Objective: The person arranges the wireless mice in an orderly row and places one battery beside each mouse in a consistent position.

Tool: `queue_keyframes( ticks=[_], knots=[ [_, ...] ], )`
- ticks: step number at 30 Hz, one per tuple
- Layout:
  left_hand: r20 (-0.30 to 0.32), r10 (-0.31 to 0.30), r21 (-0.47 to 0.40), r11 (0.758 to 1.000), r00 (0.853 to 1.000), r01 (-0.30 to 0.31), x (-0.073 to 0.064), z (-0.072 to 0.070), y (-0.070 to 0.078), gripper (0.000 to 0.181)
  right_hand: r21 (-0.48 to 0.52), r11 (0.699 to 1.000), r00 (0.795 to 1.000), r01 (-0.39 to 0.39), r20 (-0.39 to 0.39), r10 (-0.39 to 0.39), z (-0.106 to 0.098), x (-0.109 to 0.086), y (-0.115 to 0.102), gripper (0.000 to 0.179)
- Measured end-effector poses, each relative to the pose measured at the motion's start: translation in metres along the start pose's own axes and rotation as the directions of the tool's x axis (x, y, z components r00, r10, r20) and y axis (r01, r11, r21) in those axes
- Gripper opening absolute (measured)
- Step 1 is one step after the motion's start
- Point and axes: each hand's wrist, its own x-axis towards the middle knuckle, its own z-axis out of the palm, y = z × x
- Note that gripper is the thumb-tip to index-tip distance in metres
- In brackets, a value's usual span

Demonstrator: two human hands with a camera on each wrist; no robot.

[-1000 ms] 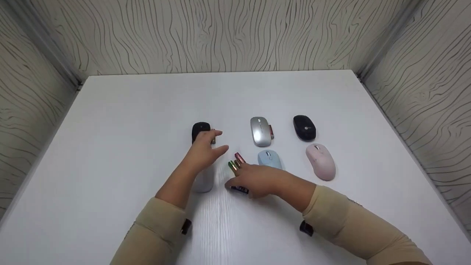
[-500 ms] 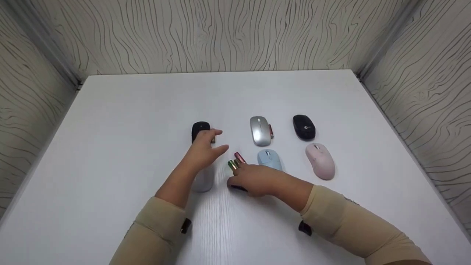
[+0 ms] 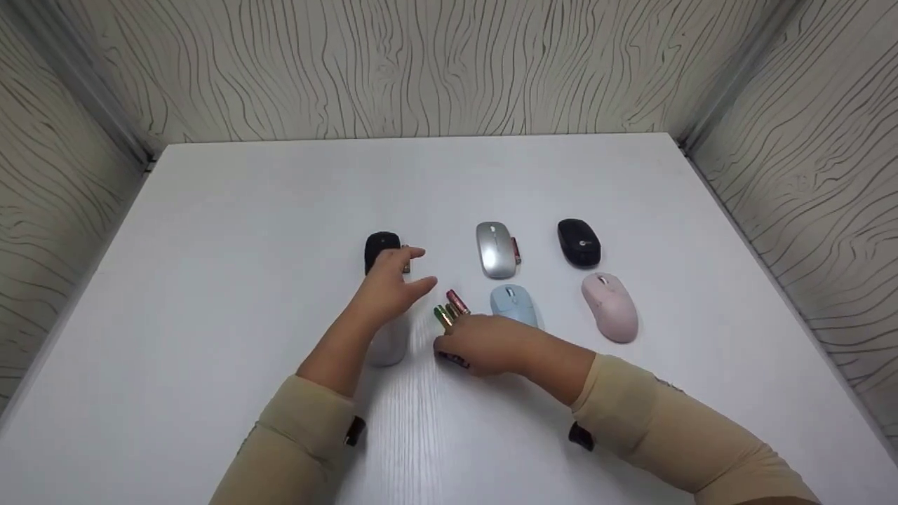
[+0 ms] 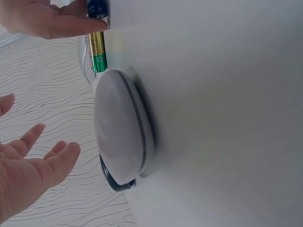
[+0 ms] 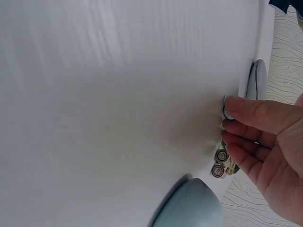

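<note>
My right hand (image 3: 491, 344) is low over the table, pinching a dark blue battery (image 4: 97, 8) between thumb and fingers. Just past those fingers lie several more batteries, among them a green-and-gold one (image 3: 442, 315) and a red one (image 3: 457, 301). In the right wrist view, the ends of two batteries (image 5: 221, 156) show below the fingertips. My left hand (image 3: 389, 291) hovers over a pale grey mouse (image 4: 118, 127) and a black mouse (image 3: 382, 245), fingers spread and holding nothing. It hides much of both mice in the head view.
A light blue mouse (image 3: 513, 305) sits right beside my right hand. Farther back are a silver mouse (image 3: 497, 251) with a red battery (image 3: 516, 250) at its side, and a black mouse (image 3: 580, 243). A pink mouse (image 3: 612, 308) lies to the right. Patterned panels (image 3: 421, 70) border the white table.
My right hand has shifted very slightly to the right, and the dark battery under its thumb shows a different side. My left hand stays in place.
</note>
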Motion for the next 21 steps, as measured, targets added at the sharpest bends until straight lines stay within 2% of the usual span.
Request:
queue_keyframes(
  ticks=[8, 14, 18, 21],
  knots=[
    [0.0, -0.015, 0.004, 1.0, 1.0, 0.015, 0.0001, 0.0003, -0.0001, 0.053, 0.018, 1.0, 0.998, -0.025, 0.063, 0.023, -0.0027, 0.0024, -0.0009, 0.025],
    [0.002, -0.028, -0.004, 1.0, 1.0, 0.028, 0.0013, 0.0002, -0.0002, 0.053, 0.054, 0.997, 0.995, -0.052, 0.083, 0.047, -0.0011, 0.0041, -0.0009, 0.03],
    [0.007, -0.028, -0.006, 1.0, 1.0, 0.028, 0.002, -0.0003, -0.0001, 0.053, 0.065, 0.997, 0.996, -0.052, 0.074, 0.047, -0.0017, 0.0039, 0.0028, 0.033],
    [0.012, -0.03, -0.009, 1.0, 0.999, 0.03, 0.0023, -0.001, 0.0007, 0.054, 0.069, 0.997, 0.999, -0.038, 0.031, 0.036, -0.0043, 0.0018, 0.0081, 0.034]
  ],
)
